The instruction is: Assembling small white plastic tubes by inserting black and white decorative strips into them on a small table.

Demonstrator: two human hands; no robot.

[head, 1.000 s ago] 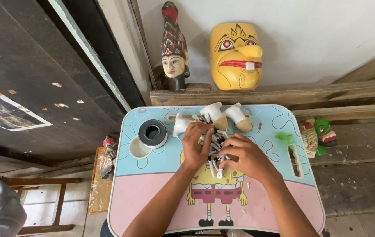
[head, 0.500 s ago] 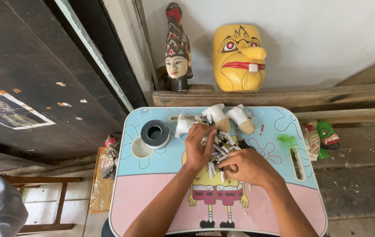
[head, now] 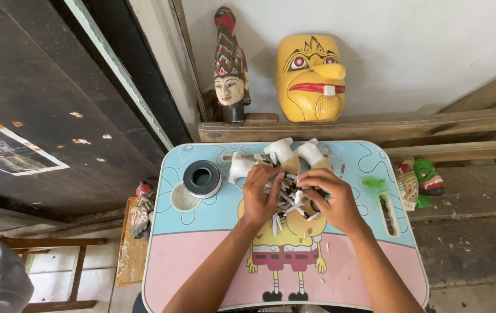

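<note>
Gripping small white sticks [head: 285, 200], both hands' grips close beside tape roll [head: 202, 178].

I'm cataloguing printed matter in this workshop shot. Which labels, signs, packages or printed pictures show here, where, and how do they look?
Printed sheet: stuck on the dark door at left, rectangular, pale border, dim picture.
Cartoon print: covers the small table, yellow figure on blue and pink, partly under the left hand and right hand.
No packages or screens show.

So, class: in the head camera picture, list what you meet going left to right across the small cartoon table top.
Black tape roll → left hand → pile of small white sticks → right hand → green paint smear → narrow slot in the table.
</note>
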